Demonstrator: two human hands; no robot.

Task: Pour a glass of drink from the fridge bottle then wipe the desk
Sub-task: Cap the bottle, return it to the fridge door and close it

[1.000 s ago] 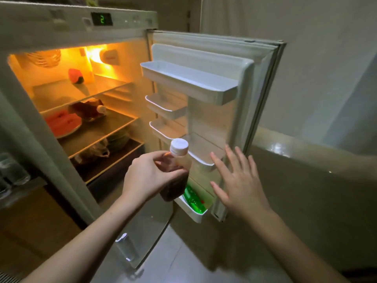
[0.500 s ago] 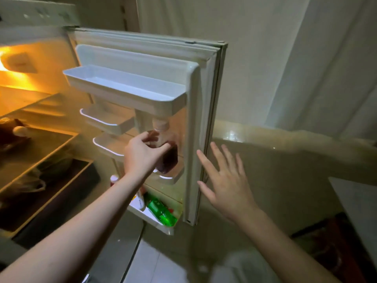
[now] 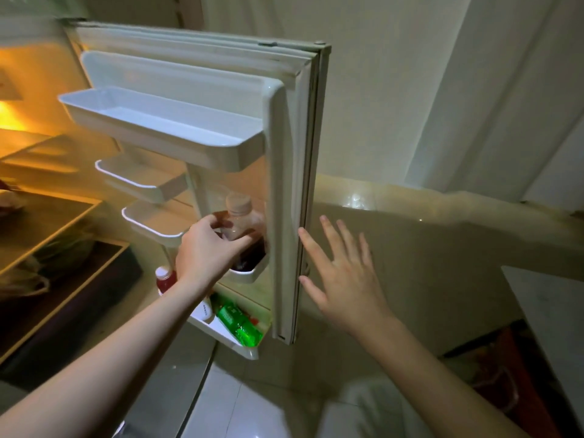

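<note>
A pale wall (image 3: pixel 395 90) was seen behind, with a glossy beige ledge (image 3: pixel 410 203) running along its foot. The floor (image 3: pixel 227 406) was laid with light tiles. Warm yellow light (image 3: pixel 9 118) was cast at the left edge.

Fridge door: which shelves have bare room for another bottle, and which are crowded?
Free: the top door shelf and the two small shelves under it show nothing in them. Crowded: the small bin, filled by the bottle in the left hand, and the bottom shelf with the green bottle.
</note>
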